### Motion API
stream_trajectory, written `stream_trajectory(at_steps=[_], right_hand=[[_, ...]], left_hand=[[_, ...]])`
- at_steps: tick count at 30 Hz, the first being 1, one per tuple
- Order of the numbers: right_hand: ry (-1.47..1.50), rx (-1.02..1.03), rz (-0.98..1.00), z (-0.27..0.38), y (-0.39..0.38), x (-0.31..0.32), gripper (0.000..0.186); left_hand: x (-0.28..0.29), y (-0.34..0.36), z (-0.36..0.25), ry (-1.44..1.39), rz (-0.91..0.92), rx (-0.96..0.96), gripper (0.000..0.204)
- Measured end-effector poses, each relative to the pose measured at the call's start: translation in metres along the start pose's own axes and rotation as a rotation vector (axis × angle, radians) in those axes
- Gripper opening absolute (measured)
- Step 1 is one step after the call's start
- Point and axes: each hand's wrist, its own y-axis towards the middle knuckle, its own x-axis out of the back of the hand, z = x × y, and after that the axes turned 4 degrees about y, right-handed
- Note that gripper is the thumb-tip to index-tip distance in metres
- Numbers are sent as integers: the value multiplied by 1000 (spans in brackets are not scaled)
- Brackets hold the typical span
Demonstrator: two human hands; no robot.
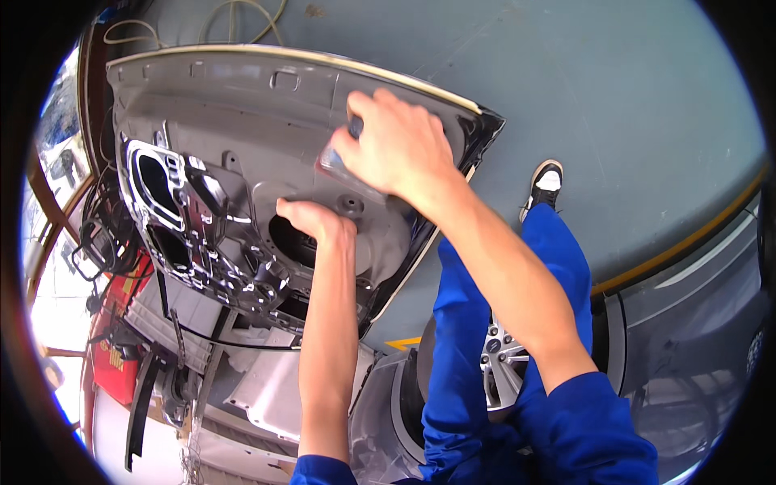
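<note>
A grey car door panel (242, 129) with its inner side showing stretches in front of me. Over its right part, my right hand (400, 145) is closed round a small hand tool (333, 162) with a dark knob and a see-through, reddish edge; the hand is slightly smeared and covers most of it. My left hand (315, 218) is at the rim of the round opening (291, 241) in the panel, below and left of the right hand. Most of its fingers are hidden, so their grip does not show.
Glossy black parts (206, 218) of the door lie to the left. A pale hose (267, 24) curls on the floor behind it. Bundled black cables (109, 226), a red box (117, 356) and light panels (271, 396) are at the left. A grey car (695, 323) stands at the right.
</note>
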Motion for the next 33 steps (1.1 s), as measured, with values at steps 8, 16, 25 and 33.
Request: stream_trajectory(at_steps=[8, 16, 25, 33], right_hand=[[220, -174, 30, -54, -55, -1, 28], [236, -172, -37, -41, -36, -6, 23], [542, -198, -310, -99, -130, -50, 22], [671, -120, -374, -86, -85, -29, 44]], left_hand=[[-3, -1, -6, 4, -102, -1, 68], [-5, -6, -7, 6, -54, 41, 70], [-4, 0, -4, 77, -116, 11, 67], [-9, 4, -2, 156, -220, 9, 71]])
